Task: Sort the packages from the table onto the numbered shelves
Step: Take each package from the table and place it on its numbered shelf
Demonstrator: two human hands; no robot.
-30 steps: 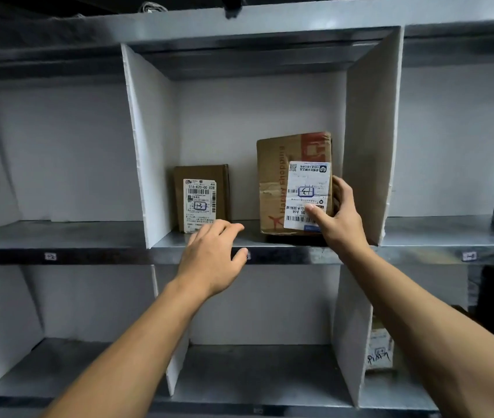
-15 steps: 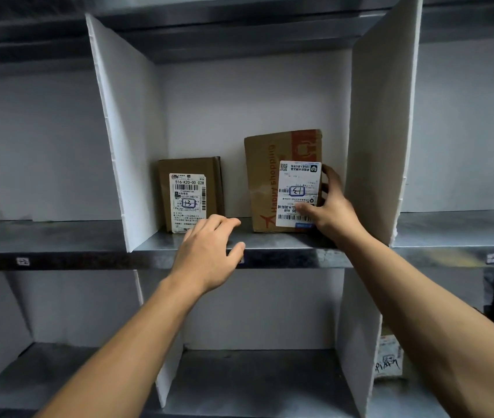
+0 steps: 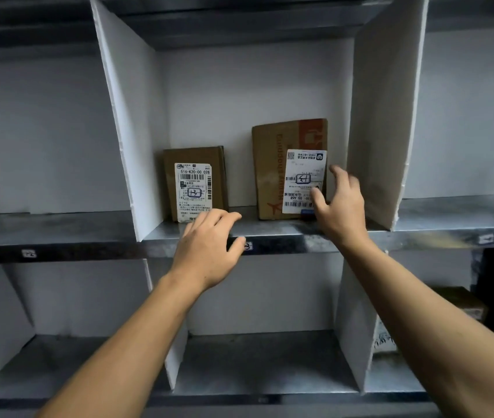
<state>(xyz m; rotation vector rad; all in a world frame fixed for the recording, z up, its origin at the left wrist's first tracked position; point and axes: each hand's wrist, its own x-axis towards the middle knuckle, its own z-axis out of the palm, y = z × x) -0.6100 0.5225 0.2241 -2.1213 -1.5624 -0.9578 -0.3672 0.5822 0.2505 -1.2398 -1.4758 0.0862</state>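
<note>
Head — two hands, two middle-shelf packages

Your right hand spreads open at the taller package's four o'clock, your left hand at the smaller package's six.

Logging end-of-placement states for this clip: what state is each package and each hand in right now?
Smaller package: upright on the middle shelf, label facing out.
Taller package: upright to its right, apart from it, label facing out.
Right hand: open, fingers spread at the taller package's right edge; contact unclear.
Left hand: open, fingers relaxed, over the shelf's front edge, holding nothing.
</note>
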